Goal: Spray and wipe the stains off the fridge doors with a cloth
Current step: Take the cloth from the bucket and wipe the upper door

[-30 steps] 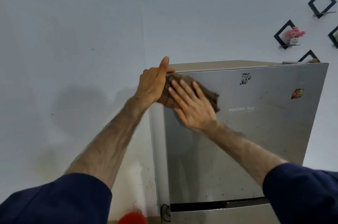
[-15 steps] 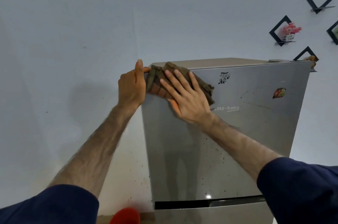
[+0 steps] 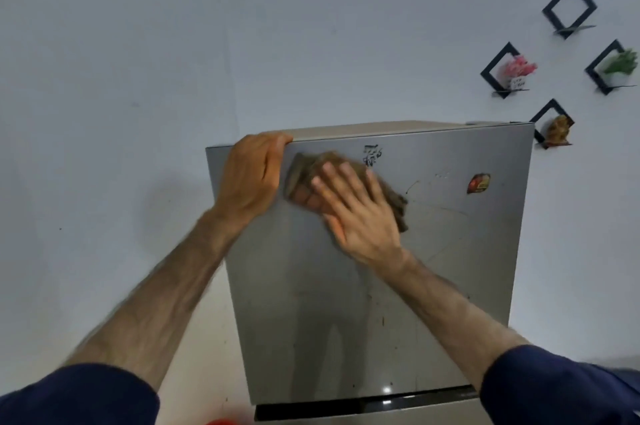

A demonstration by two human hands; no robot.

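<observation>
Fridge [image 3: 346,303] filled the middle of the head view, its grey upper door [image 3: 450,268] facing the camera and a strip of the lower door [image 3: 381,419] showing beneath a dark gap. Faint streaks and small dark specks were seen across the upper door, mostly to the right of and below the wiping spot, so the uncleaned area was judged to lie rightward and downward from the fingers.

The left hand [image 3: 251,178] was hooked over the door's top left corner, its fingers curled over the top edge and holding it. The right hand [image 3: 353,213] was laid flat on the brown cloth [image 3: 391,196], fingers spread and straight, pressing the cloth against the upper left part of the door. The cloth was bunched, its long axis running from upper left to lower right, 1 end just beside the left hand. The right hand was blurred, and wiping was taken to be the step in hand.

A black sticker [image 3: 372,155] sat just above the cloth, and a red sticker [image 3: 479,183] lay well to the right. No spray bottle could be made out.
</observation>
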